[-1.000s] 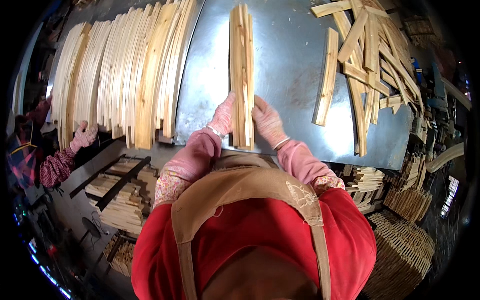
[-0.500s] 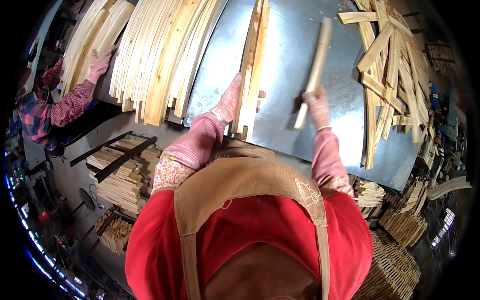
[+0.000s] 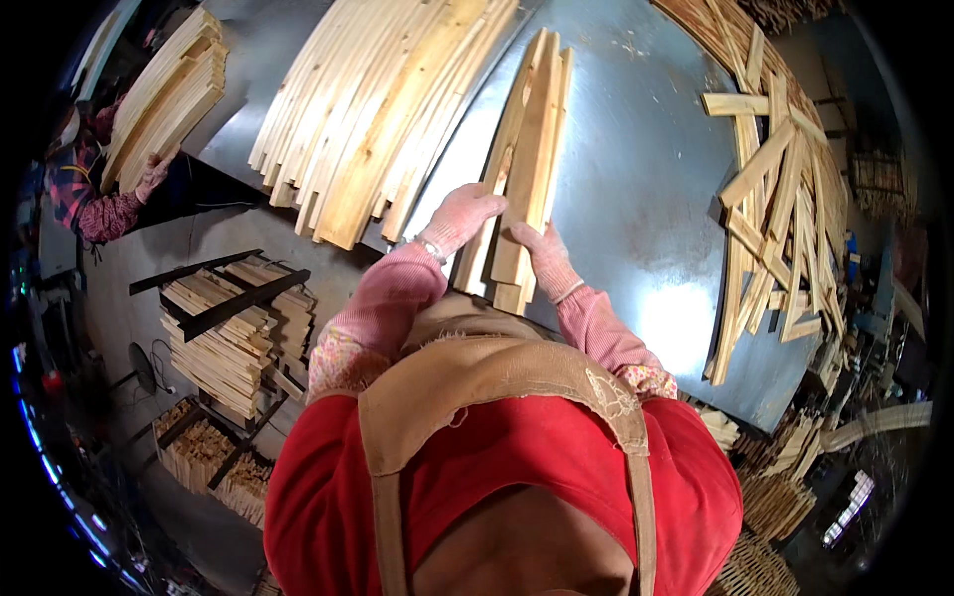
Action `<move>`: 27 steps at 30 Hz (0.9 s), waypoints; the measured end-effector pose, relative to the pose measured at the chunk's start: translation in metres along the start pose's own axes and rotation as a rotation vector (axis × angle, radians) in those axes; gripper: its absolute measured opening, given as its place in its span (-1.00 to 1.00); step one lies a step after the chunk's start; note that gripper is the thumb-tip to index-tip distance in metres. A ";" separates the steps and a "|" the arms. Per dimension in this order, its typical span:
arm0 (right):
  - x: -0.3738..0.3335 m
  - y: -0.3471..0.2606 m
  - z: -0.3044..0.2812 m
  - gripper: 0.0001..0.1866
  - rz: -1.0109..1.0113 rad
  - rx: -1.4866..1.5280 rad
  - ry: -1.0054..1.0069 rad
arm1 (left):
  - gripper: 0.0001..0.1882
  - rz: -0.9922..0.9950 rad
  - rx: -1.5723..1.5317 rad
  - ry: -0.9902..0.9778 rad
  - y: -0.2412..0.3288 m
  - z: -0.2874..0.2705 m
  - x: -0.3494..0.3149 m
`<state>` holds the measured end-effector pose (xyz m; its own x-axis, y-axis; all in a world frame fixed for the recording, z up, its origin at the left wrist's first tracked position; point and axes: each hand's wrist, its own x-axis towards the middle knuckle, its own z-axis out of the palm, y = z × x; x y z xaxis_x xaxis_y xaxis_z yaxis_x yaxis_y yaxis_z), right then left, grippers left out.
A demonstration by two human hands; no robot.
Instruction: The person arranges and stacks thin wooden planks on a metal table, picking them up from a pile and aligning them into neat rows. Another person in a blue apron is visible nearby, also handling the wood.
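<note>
Several long pale wooden strips (image 3: pixel 535 149) lie side by side in front of me on the metal table, their near ends by its front edge. A wider strip lies in the middle, with a gap between it and the left strip at the near end. My left hand (image 3: pixel 463 219), in a pink glove, is closed over the left strip, its fingertips reaching the middle one. My right hand (image 3: pixel 545 260), also gloved, grips the near part of the right-hand strips, thumb on top. Its other fingers are mostly hidden behind the wood.
A broad row of strips (image 3: pixel 373 129) lies to the left on the metal table (image 3: pixel 646 189). Loose, crossed strips (image 3: pixel 780 199) are heaped at the right. A co-worker's gloved hand (image 3: pixel 152 177) is at another stack (image 3: pixel 169 99). Stacked wood (image 3: pixel 224 328) stands below left.
My right hand has come left from the right part of the table to the strips, and the strip it held now appears among them. My left hand has shifted onto the strips' top.
</note>
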<state>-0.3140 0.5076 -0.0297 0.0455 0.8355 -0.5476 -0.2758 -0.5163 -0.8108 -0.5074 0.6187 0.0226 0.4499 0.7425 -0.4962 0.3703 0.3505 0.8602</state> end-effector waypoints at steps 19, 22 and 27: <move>0.069 -0.012 0.102 -0.34 -0.417 -1.168 -0.392 | -0.39 0.330 -0.958 0.161 -0.062 -0.081 -0.192; 0.092 0.016 0.036 -0.72 -0.565 -1.284 -0.441 | -0.41 0.289 -0.503 0.586 -0.068 -0.043 -0.255; 0.049 0.041 -0.015 -0.45 -0.403 -0.878 -0.492 | -0.45 0.137 -0.163 1.387 -0.110 0.055 -0.436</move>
<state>-0.3088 0.5242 -0.0925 -0.4656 0.8563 -0.2235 0.4659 0.0224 -0.8846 -0.6994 0.2248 0.1376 -0.7193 0.6942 0.0273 0.2491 0.2210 0.9429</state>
